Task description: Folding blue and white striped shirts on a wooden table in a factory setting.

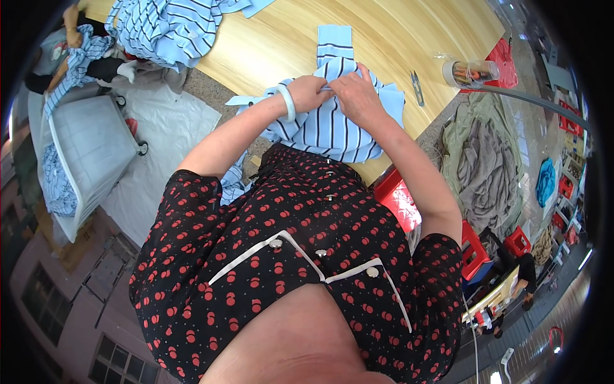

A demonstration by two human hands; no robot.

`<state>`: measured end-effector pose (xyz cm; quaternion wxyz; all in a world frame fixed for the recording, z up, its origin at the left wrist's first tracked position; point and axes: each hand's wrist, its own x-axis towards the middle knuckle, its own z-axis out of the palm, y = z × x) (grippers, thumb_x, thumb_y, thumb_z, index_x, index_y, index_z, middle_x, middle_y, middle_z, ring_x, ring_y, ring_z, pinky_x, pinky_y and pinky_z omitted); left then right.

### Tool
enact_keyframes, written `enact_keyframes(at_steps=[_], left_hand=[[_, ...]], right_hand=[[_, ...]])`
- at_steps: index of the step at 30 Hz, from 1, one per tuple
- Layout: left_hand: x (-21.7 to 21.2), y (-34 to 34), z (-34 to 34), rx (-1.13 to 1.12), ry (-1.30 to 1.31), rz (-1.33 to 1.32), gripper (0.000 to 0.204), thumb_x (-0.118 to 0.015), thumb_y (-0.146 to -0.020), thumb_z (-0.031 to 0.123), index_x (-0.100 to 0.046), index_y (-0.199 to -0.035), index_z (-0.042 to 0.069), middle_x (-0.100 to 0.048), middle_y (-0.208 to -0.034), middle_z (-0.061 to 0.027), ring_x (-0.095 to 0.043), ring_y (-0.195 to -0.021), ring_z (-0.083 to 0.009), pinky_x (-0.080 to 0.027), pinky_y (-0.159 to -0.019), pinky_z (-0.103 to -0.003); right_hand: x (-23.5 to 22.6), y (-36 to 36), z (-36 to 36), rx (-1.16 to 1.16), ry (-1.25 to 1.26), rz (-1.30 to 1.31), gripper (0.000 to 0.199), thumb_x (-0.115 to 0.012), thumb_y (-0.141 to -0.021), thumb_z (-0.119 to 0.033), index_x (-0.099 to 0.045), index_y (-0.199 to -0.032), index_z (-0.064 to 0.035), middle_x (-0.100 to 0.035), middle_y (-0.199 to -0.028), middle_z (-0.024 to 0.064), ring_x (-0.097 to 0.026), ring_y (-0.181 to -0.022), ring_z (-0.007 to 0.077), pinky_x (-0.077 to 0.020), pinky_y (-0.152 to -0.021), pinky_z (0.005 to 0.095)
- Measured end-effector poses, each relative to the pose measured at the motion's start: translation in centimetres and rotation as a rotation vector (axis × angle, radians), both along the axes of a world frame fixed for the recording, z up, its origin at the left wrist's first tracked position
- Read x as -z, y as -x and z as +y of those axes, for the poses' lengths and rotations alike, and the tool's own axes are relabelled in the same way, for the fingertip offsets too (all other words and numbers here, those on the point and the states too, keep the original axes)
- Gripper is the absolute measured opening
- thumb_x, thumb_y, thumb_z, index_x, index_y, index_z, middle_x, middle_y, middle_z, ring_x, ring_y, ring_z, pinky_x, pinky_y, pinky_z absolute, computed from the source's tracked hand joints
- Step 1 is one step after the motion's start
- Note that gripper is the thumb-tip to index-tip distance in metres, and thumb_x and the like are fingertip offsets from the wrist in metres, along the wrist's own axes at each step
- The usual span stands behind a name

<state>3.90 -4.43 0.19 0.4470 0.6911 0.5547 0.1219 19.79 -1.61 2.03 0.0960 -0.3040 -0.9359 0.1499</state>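
Observation:
A light-blue knit garment with dark stripes [326, 131] lies bunched at the near edge of the wooden table, with one sleeve or cuff pointing away from me. My left hand [308, 95], with a pale bangle on its wrist, is closed on a fold of the garment. Right beside it, my right hand [357, 97] pinches the same cloth, its fingertips almost meeting the left ones. What lies between the fingertips is too small to make out. A pair of thread snips [417, 88] rests on the table to the right of my hands.
A clear jar [470, 73] of small items lies near the table's right edge. More striped garments [167, 32] are heaped at the far left. Beside the table stand a wheeled bin [96, 150] and a co-worker [64, 48] handling striped cloth. Grey cloth [486, 166] is piled at right.

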Motion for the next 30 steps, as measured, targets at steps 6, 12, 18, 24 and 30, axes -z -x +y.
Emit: enact_keyframes(at_steps=[6,12,18,24,30], left_hand=[[1.0,-0.5,-0.7,-0.113,0.028,-0.103,0.029,-0.048,-0.075,0.026,-0.054,-0.086,-0.001,-0.056,-0.076,-0.0216,-0.053,-0.072,-0.0347,-0.041,-0.065,-0.038],[0.4,-0.8,-0.9,-0.205,0.027,-0.057,0.028,-0.049,-0.071,0.028,-0.056,-0.077,0.001,-0.055,-0.074,-0.0208,-0.053,-0.073,-0.0343,-0.042,-0.065,-0.04],[0.6,-1.2,-1.2,-0.221,-0.021,-0.038,0.025,-0.048,-0.07,0.025,-0.056,-0.073,0.001,-0.055,-0.073,-0.0209,-0.053,-0.072,-0.0348,-0.042,-0.065,-0.041],[1.5,-0.9,-1.3,-0.199,-0.1,-0.044,0.02,-0.046,-0.07,0.019,-0.053,-0.071,0.0,-0.053,-0.069,-0.0212,-0.052,-0.067,-0.035,-0.04,-0.061,-0.041],[1.6,-0.4,-1.6,-0.211,-0.13,-0.117,0.016,-0.046,-0.069,0.015,-0.052,-0.072,0.0,-0.052,-0.066,-0.0201,-0.051,-0.06,-0.0331,-0.039,-0.055,-0.038]], right_hand=[[-0.8,0.0,0.1,0.029,0.042,0.005,0.011,-0.052,-0.069,-0.004,-0.057,-0.078,-0.0074,-0.054,-0.069,0.0069,-0.051,-0.074,0.0228,-0.0277,-0.09,0.0445],[-0.2,0.0,-0.2,0.108,0.14,0.083,0.014,-0.05,-0.067,-0.001,-0.059,-0.076,-0.0074,-0.057,-0.07,0.0087,-0.052,-0.074,0.0243,-0.0288,-0.09,0.0446],[0.5,0.0,-0.6,0.12,0.165,0.158,0.01,-0.051,-0.066,-0.001,-0.058,-0.072,-0.0046,-0.056,-0.067,0.0107,-0.051,-0.071,0.0264,-0.0314,-0.087,0.0424],[1.1,-0.1,-1.0,0.1,0.104,0.206,0.009,-0.051,-0.066,0.0,-0.057,-0.072,-0.0035,-0.054,-0.065,0.0115,-0.05,-0.07,0.0273,-0.0328,-0.086,0.0417],[0.9,0.1,-1.3,0.1,0.104,0.177,0.016,-0.052,-0.068,0.0,-0.058,-0.083,-0.0042,-0.056,-0.073,0.011,-0.051,-0.075,0.0257,-0.0333,-0.086,0.0407]])
